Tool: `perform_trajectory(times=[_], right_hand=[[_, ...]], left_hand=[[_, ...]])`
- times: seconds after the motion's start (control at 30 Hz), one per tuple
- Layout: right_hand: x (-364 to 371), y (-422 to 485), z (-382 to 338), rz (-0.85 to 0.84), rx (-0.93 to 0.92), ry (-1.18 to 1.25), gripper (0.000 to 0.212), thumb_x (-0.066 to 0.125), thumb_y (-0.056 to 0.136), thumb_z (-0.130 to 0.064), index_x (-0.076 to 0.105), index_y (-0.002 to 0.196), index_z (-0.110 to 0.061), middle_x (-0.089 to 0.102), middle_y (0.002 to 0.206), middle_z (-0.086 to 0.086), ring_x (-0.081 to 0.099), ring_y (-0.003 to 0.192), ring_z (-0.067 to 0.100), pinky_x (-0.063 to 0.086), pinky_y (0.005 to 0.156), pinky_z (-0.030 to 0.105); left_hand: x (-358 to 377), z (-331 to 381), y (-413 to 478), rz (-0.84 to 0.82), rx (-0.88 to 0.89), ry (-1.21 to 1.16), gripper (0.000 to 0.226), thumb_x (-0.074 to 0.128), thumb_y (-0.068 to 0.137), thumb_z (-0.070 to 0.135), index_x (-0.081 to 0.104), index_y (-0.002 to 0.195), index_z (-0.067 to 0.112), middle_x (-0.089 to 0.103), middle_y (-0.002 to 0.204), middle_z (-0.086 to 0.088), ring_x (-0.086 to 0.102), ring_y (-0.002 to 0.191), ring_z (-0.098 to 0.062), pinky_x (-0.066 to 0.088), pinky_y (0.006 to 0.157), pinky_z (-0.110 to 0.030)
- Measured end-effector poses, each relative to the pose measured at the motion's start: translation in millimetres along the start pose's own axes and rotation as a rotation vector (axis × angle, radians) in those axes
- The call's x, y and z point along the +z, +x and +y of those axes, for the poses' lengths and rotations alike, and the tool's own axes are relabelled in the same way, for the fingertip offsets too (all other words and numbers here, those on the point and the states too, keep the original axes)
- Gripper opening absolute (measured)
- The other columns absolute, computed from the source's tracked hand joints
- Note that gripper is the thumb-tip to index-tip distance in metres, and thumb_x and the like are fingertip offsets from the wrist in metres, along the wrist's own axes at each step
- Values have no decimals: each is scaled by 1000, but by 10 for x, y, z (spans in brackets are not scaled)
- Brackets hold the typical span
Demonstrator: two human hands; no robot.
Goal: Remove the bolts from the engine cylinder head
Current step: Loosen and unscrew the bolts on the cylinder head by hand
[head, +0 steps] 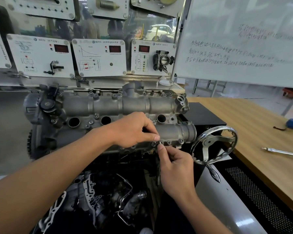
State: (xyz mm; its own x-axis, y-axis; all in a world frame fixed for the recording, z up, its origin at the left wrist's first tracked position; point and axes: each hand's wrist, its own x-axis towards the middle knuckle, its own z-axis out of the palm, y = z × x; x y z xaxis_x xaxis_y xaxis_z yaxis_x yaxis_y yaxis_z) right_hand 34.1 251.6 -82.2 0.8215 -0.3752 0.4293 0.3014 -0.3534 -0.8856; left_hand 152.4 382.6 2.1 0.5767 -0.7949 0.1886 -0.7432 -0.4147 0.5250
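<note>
In the middle of the frame, the right hand (174, 164) is pinching a bolt (159, 144) at the cylinder head (118, 105)'s near edge. The left hand (135, 130) is curling just above it, and I cannot tell if it is holding anything. If the fingers are slipping, the bolt could drop into the engine parts (100, 196) at the bottom.

Left hand (134, 130), right hand (175, 164), curled fingers, thumbs close
</note>
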Motion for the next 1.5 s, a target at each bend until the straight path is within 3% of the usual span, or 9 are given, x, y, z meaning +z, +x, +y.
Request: perform_trajectory(times=[0.17,0.3,0.57,0.77,0.93,1.07,1.23,1.37,1.5], right_hand=[[114,-20,15,49,14,27,43,57,99,-27,59,65,-1,35,43,-11,26,41,8,22,40,23],[231,-60,-9,100,44,54,46,56,99,-30,55,60,-6,34,41,-12,26,39,6,23,39,22],[575,-164,-129,284,147,194,54,54,101,-30,44,47,-27,31,40,-10,24,40,11,26,44,25],[621,-152,-111,350,163,250,52,53,101,-27,50,50,-24,34,40,-10,27,40,7,29,45,21],[488,-125,24,249,77,149,48,52,101,-30,49,55,-18,33,41,-7,25,40,8,27,46,21],[-10,57,98,-4,-280,-393,32,56,99,-29,63,72,-13,54,52,-4,47,44,18,41,43,34],[-625,902,-314,-519,-1097,-1190,15,62,92,-31,72,86,-22,67,81,-6,63,79,21,46,65,33],[-471,1371,-550,-775,-1522,-1317,12,61,86,-17,71,90,-23,67,86,-7,61,88,18,43,74,33],[-395,1514,-629,-828,-1726,-1260,8,65,88,-14,71,87,-20,68,81,-6,62,85,19,44,73,32]], left_hand=[[4,6,12,-21,4,-35,13,71,89,38,80,87,29,70,80,17,66,79,-4,54,74,-28],[4,20,13,-32,-17,-63,19,71,87,43,80,84,26,71,79,11,68,76,-30,55,71,-51],[-20,53,21,-57,-14,-11,17,72,88,36,80,78,25,68,75,10,64,73,-12,54,77,-44],[-29,107,80,-106,-46,28,20,71,88,39,80,78,24,72,75,-6,67,72,-34,56,68,-51],[-29,99,108,-136,-65,53,22,70,87,43,79,76,27,72,75,-8,66,69,-35,57,62,-47],[11,71,98,-107,-48,21,23,69,89,43,79,78,26,71,75,-7,65,66,-34,53,56,-34],[28,27,72,-94,-57,-38,22,64,92,43,76,80,29,70,82,-14,65,76,-38,55,73,-49],[38,18,-9,-76,6,32,12,71,90,32,79,86,24,72,87,6,66,82,-16,52,80,-37],[113,40,-109,52,39,14,9,74,88,22,79,86,16,69,83,13,63,80,-6,47,75,-17]])
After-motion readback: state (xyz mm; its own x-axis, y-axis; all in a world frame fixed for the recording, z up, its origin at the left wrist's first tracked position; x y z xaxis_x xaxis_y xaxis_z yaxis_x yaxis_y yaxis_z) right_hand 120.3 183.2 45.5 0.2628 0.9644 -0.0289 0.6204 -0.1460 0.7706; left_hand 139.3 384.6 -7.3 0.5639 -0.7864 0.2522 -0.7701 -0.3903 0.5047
